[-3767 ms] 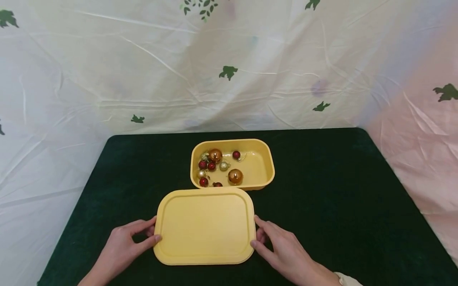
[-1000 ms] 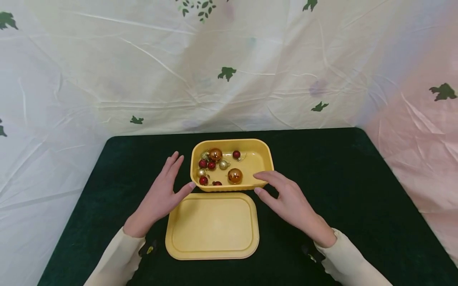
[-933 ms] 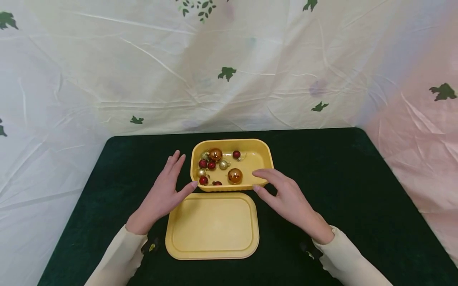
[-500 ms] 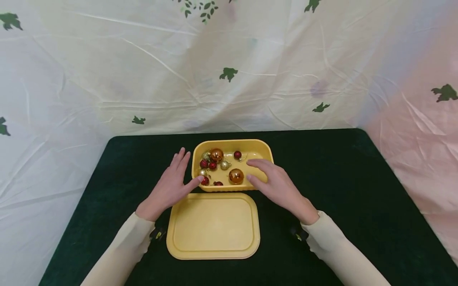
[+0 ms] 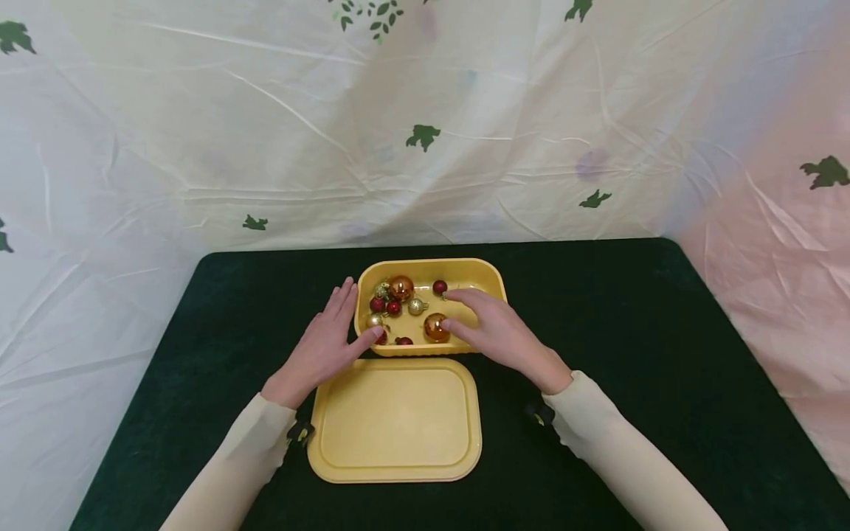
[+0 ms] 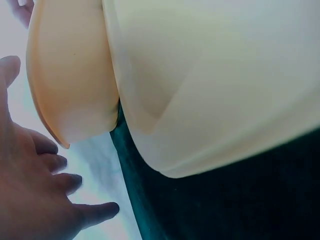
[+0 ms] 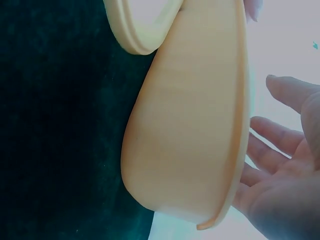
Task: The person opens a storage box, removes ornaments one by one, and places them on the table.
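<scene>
A yellow box point(image 5: 481, 271) stands near the middle of the table, with several Christmas baubles in it. They include a copper bauble point(image 5: 401, 287), a second copper bauble point(image 5: 434, 327), a small dark red bauble point(image 5: 440, 287) and a gold glitter bauble point(image 5: 416, 306). My left hand point(image 5: 322, 343) lies along the box's left end, fingers straight and thumb over the near corner, partly hiding a red bauble. Over the box's right half reaches my right hand point(image 5: 498, 332), thumb and fingers apart, the thumb overlapping the near copper bauble; contact is unclear. The left wrist view shows the box wall point(image 6: 75, 75) beside spread fingers.
A yellow lid point(image 5: 397, 420) lies flat on the dark green tablecloth point(image 5: 631, 354), just in front of the box. Pale cloth point(image 5: 292, 133) printed with green leaves hangs behind and at both sides.
Earlier both hands held the lid by its ends; it now lies on the table, released. Over the last second the left hand has come closer to the box and the right hand has moved left over it.
</scene>
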Available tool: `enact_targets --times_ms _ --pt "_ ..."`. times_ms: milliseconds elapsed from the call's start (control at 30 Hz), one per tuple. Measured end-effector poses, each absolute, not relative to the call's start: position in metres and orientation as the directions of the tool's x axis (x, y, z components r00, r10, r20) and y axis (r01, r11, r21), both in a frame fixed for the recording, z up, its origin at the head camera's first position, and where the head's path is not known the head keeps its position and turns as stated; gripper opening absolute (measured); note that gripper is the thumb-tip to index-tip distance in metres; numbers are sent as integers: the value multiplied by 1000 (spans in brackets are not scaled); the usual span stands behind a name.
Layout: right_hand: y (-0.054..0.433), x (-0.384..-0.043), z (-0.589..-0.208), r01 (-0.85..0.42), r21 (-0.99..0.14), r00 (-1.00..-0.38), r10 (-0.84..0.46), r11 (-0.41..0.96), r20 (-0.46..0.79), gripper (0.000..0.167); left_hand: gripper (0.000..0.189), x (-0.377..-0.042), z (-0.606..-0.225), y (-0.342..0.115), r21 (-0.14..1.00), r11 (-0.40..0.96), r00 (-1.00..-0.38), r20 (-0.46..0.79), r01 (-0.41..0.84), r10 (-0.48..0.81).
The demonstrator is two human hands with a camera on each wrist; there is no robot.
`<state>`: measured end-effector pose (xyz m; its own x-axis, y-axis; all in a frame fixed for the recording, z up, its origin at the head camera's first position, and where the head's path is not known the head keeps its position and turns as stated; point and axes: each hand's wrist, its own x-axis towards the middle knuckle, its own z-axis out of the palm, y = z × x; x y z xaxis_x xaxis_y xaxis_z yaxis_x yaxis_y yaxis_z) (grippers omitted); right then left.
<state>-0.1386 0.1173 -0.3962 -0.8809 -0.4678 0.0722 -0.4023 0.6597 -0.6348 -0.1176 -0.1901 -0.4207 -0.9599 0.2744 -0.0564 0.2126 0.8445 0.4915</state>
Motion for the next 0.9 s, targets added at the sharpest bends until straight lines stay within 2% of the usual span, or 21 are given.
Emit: enact_targets --times_ms 267,900 --pt "111 -153 -396 -381 -651 -858 -514 657 -16 59 97 -118 -423 -189 477 846 -957 -33 239 289" --pt "101 -175 -404 -406 -638 -763 -627 655 -158 59 93 -118 -424 -190 485 836 -954 -13 256 300"
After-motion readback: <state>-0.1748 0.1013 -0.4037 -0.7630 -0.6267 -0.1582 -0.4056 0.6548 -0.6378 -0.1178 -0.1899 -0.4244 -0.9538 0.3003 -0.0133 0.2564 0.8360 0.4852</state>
